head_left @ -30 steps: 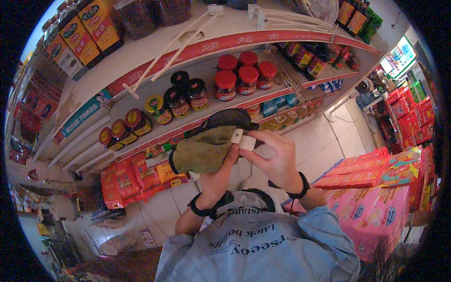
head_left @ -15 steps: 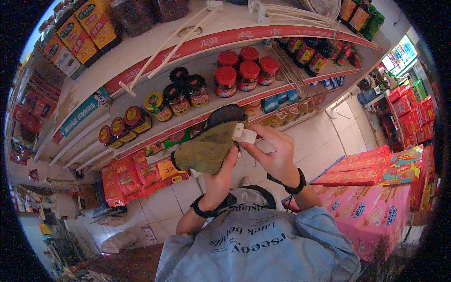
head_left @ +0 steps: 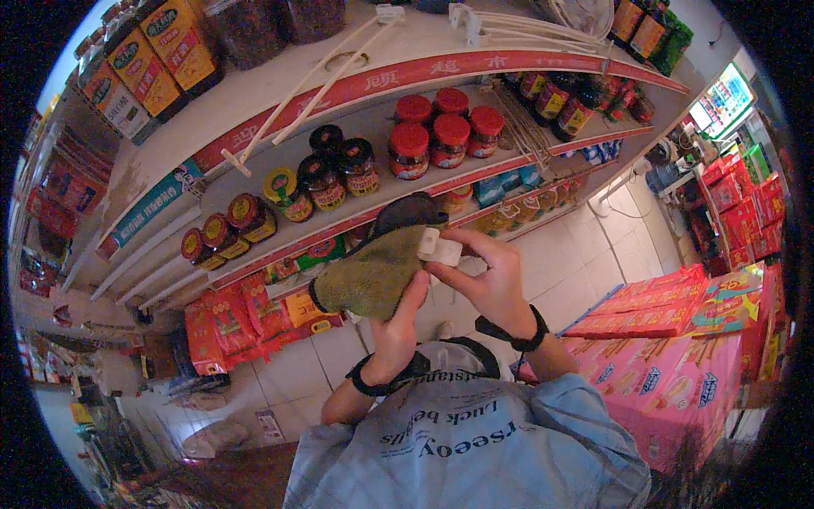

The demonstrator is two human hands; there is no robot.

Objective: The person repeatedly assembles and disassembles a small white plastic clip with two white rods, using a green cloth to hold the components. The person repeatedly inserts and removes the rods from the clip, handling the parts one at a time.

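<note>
An olive-green cloth piece [head_left: 369,276] with a black-edged end and a dark rounded part behind it is held up in front of my chest. My left hand [head_left: 397,335] grips its near side; the thumb lies along the edge, and the fingers are hidden behind the cloth. Against the cloth's right edge sits a small white block-like piece [head_left: 439,248], its exact kind unclear. My right hand [head_left: 487,276] pinches this piece between thumb and forefinger. Both wrists wear dark bands.
A shelf unit [head_left: 475,174] ahead carries red-lidded jars [head_left: 409,151], dark-lidded jars [head_left: 322,182] and bottles [head_left: 551,100]. White rods [head_left: 326,81] jut over its upper shelf. Pink cartons [head_left: 653,382] and red packages [head_left: 644,297] are stacked at the right. Red bags [head_left: 225,327] lie lower left.
Both hands stay at nearly the same place with the cloth and the white piece. My right fingers have shifted slightly on the piece, and the view has moved a little.
</note>
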